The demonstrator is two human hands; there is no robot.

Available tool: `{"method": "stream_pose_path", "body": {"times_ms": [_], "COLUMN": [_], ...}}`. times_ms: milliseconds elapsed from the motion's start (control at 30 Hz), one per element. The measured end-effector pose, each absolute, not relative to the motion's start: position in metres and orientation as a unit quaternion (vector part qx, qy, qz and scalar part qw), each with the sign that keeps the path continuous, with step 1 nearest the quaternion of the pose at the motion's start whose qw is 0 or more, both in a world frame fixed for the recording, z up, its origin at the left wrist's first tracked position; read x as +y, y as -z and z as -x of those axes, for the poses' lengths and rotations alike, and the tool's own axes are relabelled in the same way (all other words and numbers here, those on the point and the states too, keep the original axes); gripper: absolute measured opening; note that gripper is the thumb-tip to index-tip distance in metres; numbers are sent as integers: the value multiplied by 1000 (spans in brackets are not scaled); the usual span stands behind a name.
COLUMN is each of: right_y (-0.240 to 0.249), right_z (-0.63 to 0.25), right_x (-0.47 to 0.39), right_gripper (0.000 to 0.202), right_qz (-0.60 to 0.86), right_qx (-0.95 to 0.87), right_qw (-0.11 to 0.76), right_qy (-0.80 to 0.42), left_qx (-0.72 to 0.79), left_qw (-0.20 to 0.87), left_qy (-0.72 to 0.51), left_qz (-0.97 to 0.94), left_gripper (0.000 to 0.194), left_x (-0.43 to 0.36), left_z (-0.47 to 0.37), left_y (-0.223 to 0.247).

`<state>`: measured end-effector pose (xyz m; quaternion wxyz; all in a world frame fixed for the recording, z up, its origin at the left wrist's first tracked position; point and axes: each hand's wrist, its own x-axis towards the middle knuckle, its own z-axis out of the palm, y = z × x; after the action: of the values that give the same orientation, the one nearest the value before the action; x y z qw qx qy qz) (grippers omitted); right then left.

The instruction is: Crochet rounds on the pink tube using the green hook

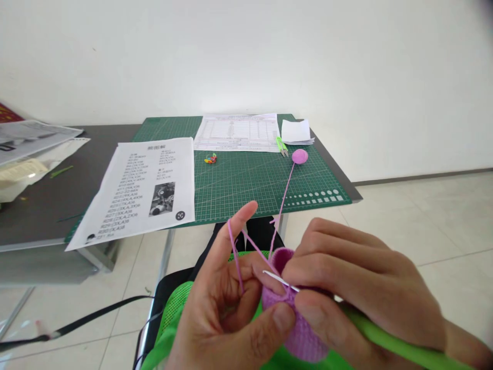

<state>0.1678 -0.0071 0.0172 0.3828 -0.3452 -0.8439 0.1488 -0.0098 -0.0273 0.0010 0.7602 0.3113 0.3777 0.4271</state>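
Crocheted purple piece [298,329] sits low in view at about 6 o'clock, pinched between both of your hands above a bright green mesh seat [175,313].

Your left hand [227,303] is partly closed: the thumb presses the near side of the piece, the index finger stands up toward 12 o'clock, and the purple yarn [285,195] is looped over that finger. From the loop the strand runs up toward 1 o'clock, to a small purple yarn ball [299,156] on the cutting mat.

Your right hand [362,288] is curled closed around a crochet hook [279,280]. Its green handle runs out toward 4 o'clock along your palm; the bare metal tip points toward 9 o'clock and lies against the top edge of the piece.

Green cutting mat [246,177] covers the grey table [46,200] at 12 o'clock. On it:
- printed pattern sheet [142,187] with a small photo, at 10 o'clock, overhanging the near table edge;
- printed table sheet [236,132] at 12 o'clock, far edge;
- green-handled snips [281,146] just beside the yarn ball;
- stack of white paper slips [296,131] at 1 o'clock;
- small cluster of coloured stitch markers [210,159], well apart from the ball.

Black cable [96,314] crosses the tiled floor at 8 o'clock.
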Motion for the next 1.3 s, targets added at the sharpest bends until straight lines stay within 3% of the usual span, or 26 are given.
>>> {"method": "stream_pose_path", "body": {"times_ms": [367,533,933,1133,1300], "right_y": [-9,-8,-36,-37,-20], "right_z": [-176,-180,-187,-187,-181], "right_x": [-10,-11,-4,-7,-22], "right_gripper": [45,47,43,35,43], "right_qz": [339,338,279,293,353], "right_qx": [-861,-864,-906,-904,-865], "right_qw": [362,353,298,288,328], "right_qy": [-113,-119,-115,-120,-140], "left_qx": [342,334,279,335,410], "left_qw": [792,800,821,761,693], "left_qy": [-411,-414,-417,-440,-452], "left_qz": [-294,-277,-274,-339,-385], "left_gripper": [69,77,68,65,59], "left_x": [-27,-27,-27,-30,-41], "left_z": [12,12,10,10,6], "left_y": [3,2,2,2,-7]}}
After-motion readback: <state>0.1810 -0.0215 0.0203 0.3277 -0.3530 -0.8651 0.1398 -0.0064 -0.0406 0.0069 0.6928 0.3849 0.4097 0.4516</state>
